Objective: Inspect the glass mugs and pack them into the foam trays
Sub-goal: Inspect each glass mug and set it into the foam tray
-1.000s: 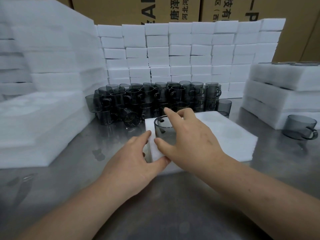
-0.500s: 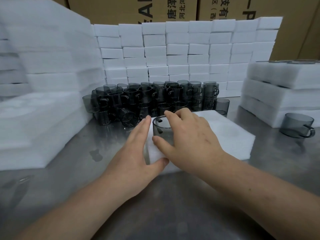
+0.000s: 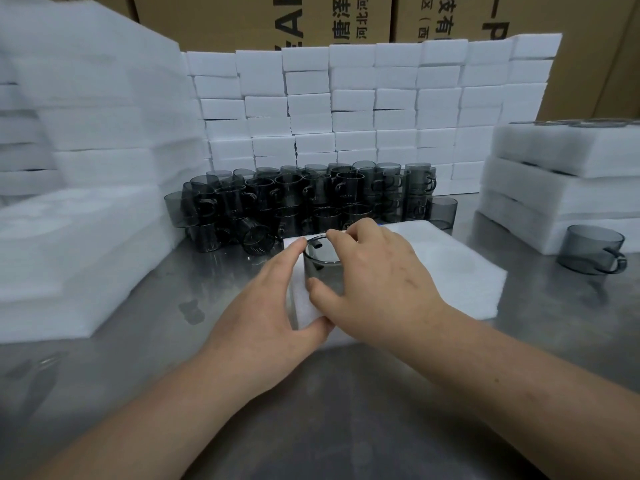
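right hand (image 3: 374, 282): curled round the glass mug (image 3: 320, 266) from the right, thumb low on its near wall, forefinger over the far rim.
left hand (image 3: 263, 306): fingers straight and pressed together along the left side of the foam tray (image 3: 450, 271), fingertips up beside the mug's rim, thumb spread out against the tray's near edge.
glass mug: smoky grey, upright, mouth up, at the near left corner of the tray; how deep it sits in the foam i cannot tell.
foam tray: white, lying flat on the desk (image 3: 311, 410), the 2 hands meeting at its near left corner.
desk: brushed steel, with dull reflections.
mug pile (image 3: 304, 199): many grey mugs stacked just behind the tray, some tipped on their sides.
lone mug (image 3: 592, 249): 1 mug standing apart at the right, handle toward the near right.
left foam stack (image 3: 86, 237): tall, blurred, at the left edge of the desk.
right foam stack (image 3: 554, 188): layered trays behind the lone mug.
foam blocks (image 3: 363, 105): a wall of small white blocks behind the pile.
cardboard boxes (image 3: 242, 19): brown, printed, behind the wall.
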### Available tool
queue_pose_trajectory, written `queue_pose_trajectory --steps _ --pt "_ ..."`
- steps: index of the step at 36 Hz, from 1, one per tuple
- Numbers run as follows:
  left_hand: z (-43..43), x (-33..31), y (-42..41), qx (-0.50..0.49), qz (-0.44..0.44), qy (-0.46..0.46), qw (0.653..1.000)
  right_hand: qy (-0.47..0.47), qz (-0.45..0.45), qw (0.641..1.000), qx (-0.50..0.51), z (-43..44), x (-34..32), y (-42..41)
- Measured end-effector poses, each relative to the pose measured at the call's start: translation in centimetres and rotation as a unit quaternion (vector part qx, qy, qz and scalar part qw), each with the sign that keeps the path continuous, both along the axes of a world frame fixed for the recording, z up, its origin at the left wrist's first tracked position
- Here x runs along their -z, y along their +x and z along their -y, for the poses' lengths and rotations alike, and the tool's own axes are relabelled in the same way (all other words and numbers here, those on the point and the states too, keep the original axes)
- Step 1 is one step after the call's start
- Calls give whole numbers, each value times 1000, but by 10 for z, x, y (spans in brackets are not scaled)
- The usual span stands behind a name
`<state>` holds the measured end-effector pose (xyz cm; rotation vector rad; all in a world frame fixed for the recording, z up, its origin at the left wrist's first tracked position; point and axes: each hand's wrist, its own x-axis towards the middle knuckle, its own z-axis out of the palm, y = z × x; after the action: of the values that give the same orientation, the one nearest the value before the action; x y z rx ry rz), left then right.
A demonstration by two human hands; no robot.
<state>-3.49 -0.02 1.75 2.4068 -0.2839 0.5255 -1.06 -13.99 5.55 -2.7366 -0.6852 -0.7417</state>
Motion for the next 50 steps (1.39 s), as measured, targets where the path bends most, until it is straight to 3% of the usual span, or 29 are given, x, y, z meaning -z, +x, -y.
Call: queue_pose_trajectory --steps 16,27,38,50 --pt "1 -3 -2 -9 -26 -18 999 -13 6 1000 0 -1 2 0" --pt "0 -6 -4 -34 -33 6 999 40 3 999 -21 6 -3 2" --pt "0 -7 -4 -38 -16 28 999 99 -66 992 -33 12 -5 10" --pt "0 -8 -6 -66 -14 40 997 83 -56 994 -34 11 -3 12"
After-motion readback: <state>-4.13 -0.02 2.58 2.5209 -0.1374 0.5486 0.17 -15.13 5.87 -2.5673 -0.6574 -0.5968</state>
